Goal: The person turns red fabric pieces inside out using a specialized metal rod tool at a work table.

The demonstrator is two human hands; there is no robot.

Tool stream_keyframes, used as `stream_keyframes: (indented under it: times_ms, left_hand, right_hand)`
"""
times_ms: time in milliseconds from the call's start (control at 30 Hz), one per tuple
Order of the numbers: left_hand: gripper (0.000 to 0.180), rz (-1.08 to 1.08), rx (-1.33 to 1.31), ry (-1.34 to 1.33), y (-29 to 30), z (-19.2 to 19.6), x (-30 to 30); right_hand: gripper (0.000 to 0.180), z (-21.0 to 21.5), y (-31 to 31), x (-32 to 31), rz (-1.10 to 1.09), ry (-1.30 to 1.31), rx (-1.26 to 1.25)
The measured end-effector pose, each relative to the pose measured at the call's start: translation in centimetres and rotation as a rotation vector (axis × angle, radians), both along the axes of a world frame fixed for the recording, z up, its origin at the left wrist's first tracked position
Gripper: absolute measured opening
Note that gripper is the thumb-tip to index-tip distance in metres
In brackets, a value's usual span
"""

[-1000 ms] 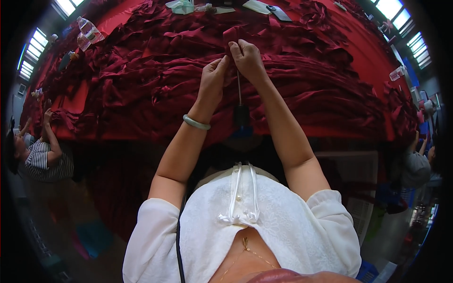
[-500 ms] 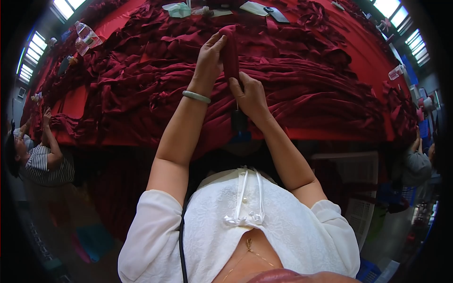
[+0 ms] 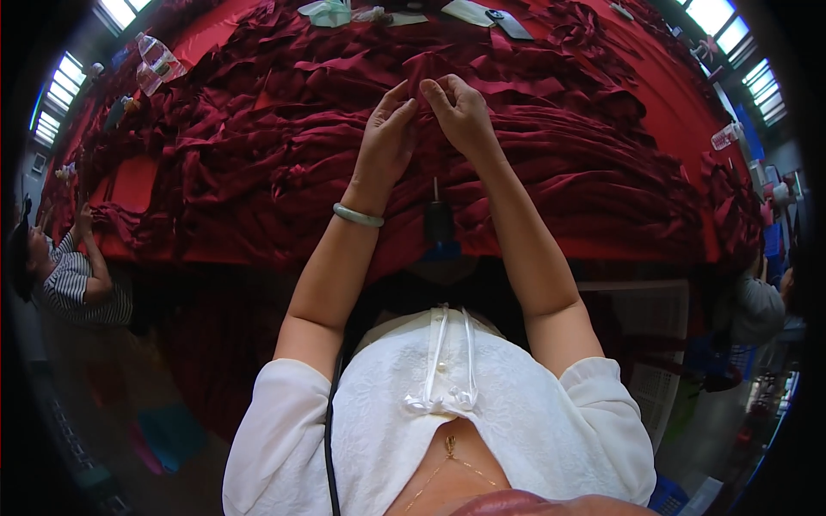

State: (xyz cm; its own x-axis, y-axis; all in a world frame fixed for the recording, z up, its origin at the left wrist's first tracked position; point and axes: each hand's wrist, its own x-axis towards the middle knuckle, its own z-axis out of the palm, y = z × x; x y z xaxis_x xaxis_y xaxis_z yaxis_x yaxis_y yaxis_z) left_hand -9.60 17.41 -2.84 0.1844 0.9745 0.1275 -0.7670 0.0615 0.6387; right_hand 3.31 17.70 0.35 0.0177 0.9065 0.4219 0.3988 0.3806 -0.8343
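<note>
A dark red fabric strip (image 3: pixel 423 67) stands up between my two hands over the table. My left hand (image 3: pixel 385 142), below a pale bangle, has its thumb and fingers closed at the strip's left edge. At the right edge, my right hand (image 3: pixel 463 112) pinches the same strip between thumb and fingers. The strip's lower part is hard to tell from the cloth behind it. Below my hands, near the table's front edge, a thin upright metal rod (image 3: pixel 435 189) rises from a black cylindrical holder (image 3: pixel 439 224) with a blue base (image 3: pixel 441 250).
Heaps of dark red fabric (image 3: pixel 568 172) cover much of the red tabletop (image 3: pixel 133 185). Clear plastic bottles (image 3: pixel 162 60) lie at the far left, and a phone (image 3: pixel 509 24) lies at the back. Co-workers (image 3: pixel 82 279) sit at both sides. A white crate (image 3: pixel 658 387) stands below right.
My right hand has moved up and away from the rod to the strip's upper part. The strip has come lower between my hands. My left hand has shifted slightly down.
</note>
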Motion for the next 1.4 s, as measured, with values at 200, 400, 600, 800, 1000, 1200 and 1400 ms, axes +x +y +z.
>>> stream_keyframes:
  times_ms: [200, 400, 600, 800, 1000, 1200, 1400]
  left_hand:
    - [0.016, 0.017, 0.231, 0.259, 1.2, 1.7, -0.9]
    - [0.015, -0.106, 0.023, 0.037, 5.1, 2.2, -0.5]
    - [0.011, -0.058, 0.043, -0.037, 5.6, 1.1, -0.2]
    - [0.018, -0.08, 0.07, -0.107, 4.9, 0.4, -0.4]
    - [0.029, -0.082, 0.078, -0.161, 3.9, -0.1, -0.5]
    - [0.029, -0.104, 0.066, -0.17, 3.3, -0.2, -0.2]
    - [0.013, -0.236, -0.009, -0.165, 6.0, 0.4, -0.8]
  right_hand:
    - [0.024, -2.1, -1.8, -1.4, -0.018, -0.11, 0.065]
    - [0.02, -2.6, -4.5, -1.4, -0.001, -0.093, -0.048]
    - [0.021, -2.2, -4.9, -1.4, -0.033, -0.095, 0.021]
    - [0.021, -2.6, -5.6, -1.1, -0.028, -0.159, -0.006]
    - [0.021, -2.5, -6.6, -1.1, 0.006, -0.135, -0.056]
    - [0.019, -3.0, -6.4, -1.0, 0.005, -0.121, -0.054]
    - [0.027, -2.6, -6.6, -1.3, 0.024, -0.075, -0.111]
